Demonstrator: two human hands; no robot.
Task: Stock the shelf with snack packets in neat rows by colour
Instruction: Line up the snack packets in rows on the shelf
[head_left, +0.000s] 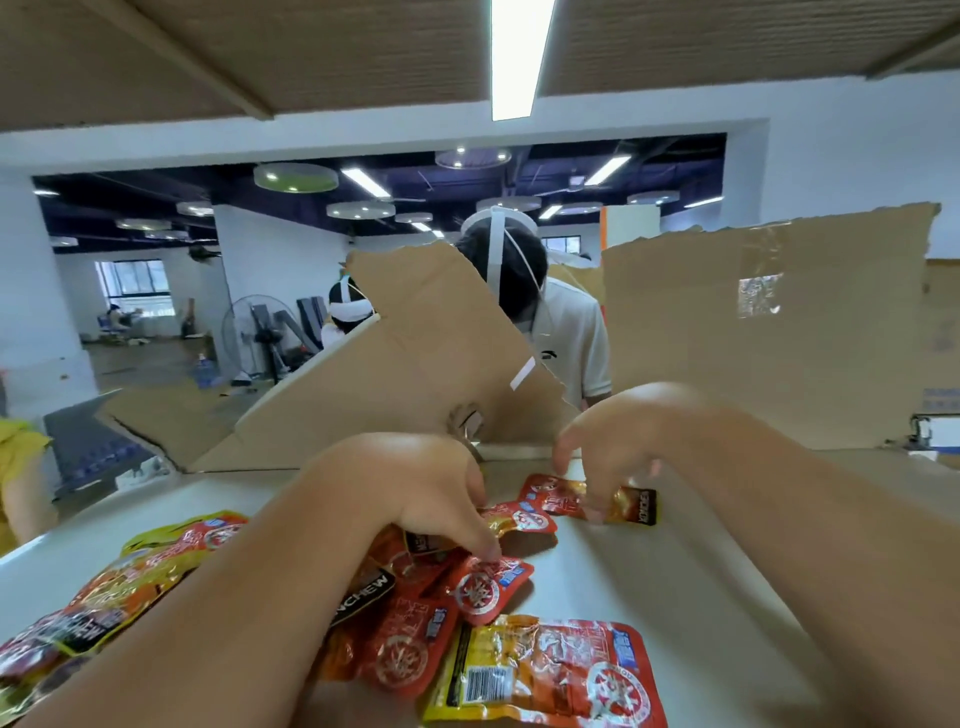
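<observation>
Right hand (608, 457) pinching red-gold packet (558, 499) on desk (649, 582), left hand (431, 493) at its 9 o'clock pressing into red packet pile (410, 644), grip unclear.

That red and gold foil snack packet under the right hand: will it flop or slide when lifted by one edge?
Probably floppy: the red and gold foil snack packet looks thin and creased, so an edge grip should let it sag. Its glossy film may slip on the smooth white shelf. Flat, small: likely light.
</observation>
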